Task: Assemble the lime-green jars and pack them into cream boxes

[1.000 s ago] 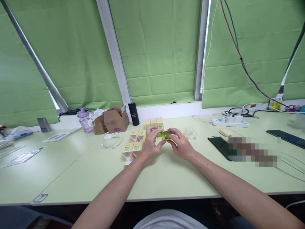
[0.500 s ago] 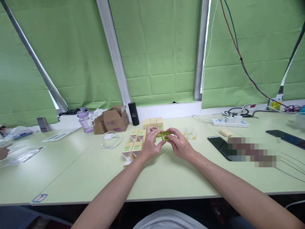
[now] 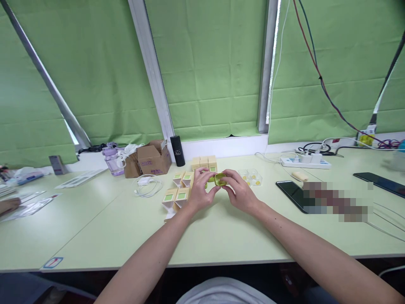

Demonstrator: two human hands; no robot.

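Between my two hands is a small green container (image 3: 219, 179), its hollow side tilted toward me. My left hand (image 3: 202, 188) pinches it from the left, and my right hand (image 3: 237, 190) grips its right side with fingertips at the rim. Other green pieces show partly behind my left fingers. To the left of my hands stand several small cream boxes (image 3: 182, 196) with green windows and open flaps. Behind them is a row of closed cream boxes (image 3: 204, 162). Just right of my right hand sits a clear plastic tray (image 3: 253, 177) with small yellow pieces in it.
A white cable with a charger (image 3: 145, 181), a brown carton (image 3: 154, 158), a black cylinder (image 3: 177, 151) and a purple bottle (image 3: 113, 160) stand left. On the right lie a phone (image 3: 292, 196) and a power strip (image 3: 305, 163). Another person's hand (image 3: 10, 205) is at far left.
My hands and the green container stay almost in place. At the far left, the other person's hand has moved further into view over the clear plastic bags.
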